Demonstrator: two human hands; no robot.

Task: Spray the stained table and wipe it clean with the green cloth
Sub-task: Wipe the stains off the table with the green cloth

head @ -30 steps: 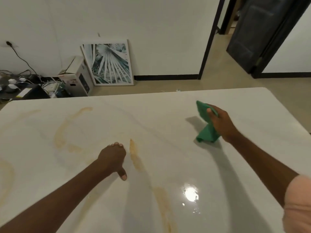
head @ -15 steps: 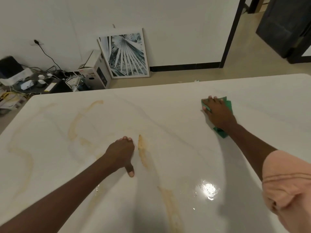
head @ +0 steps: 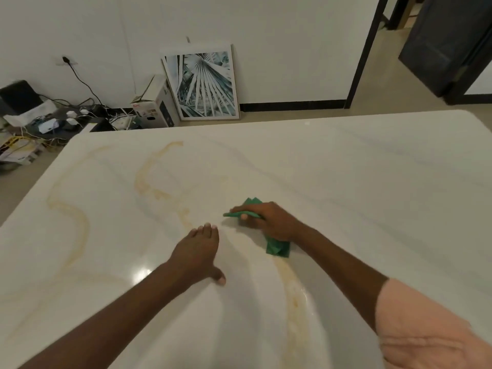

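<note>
White marble table (head: 346, 182) fills the view, streaked with yellowish stains (head: 143, 179). On it, the right hand (head: 269, 222) presses the green cloth (head: 277, 246) flat against the top, fingers and thumb bent around the cloth's folded edge, so the cloth sticks out past the fingertips and behind the wrist. Just left of that grip the left hand (head: 198, 253) rests flat on the table, fingers straight, thumb spread, holding nothing. A stain (head: 295, 296) trails toward the person from the cloth. Beyond the table's far edge a framed picture (head: 205, 83) leans on the wall beside a box (head: 154, 107).
</note>
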